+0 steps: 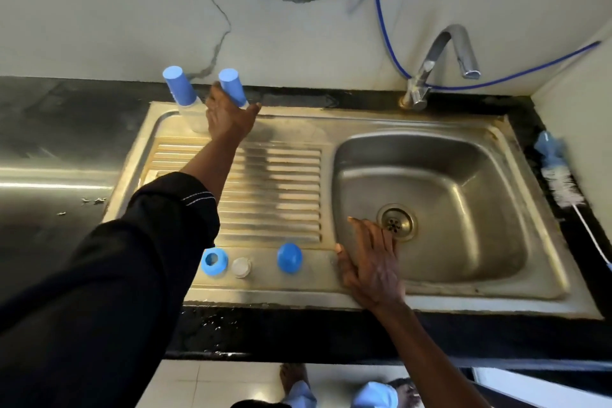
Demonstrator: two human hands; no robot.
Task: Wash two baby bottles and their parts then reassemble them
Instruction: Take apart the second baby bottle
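Note:
Two baby bottles with blue upper parts stand at the back of the steel drainboard: the left bottle and the right bottle. My left hand reaches far back and wraps round the right bottle's lower part, which it hides, with the thumb out to the right. On the sink's front rim lie a blue screw ring, a clear teat and a blue dome cap. My right hand rests flat on the basin's front left edge, fingers straight, pointing toward the drain.
A chrome tap stands at the back over the basin, with a blue hose along the wall. A bottle brush lies on the black counter at the right. A steel surface adjoins the sink's left side.

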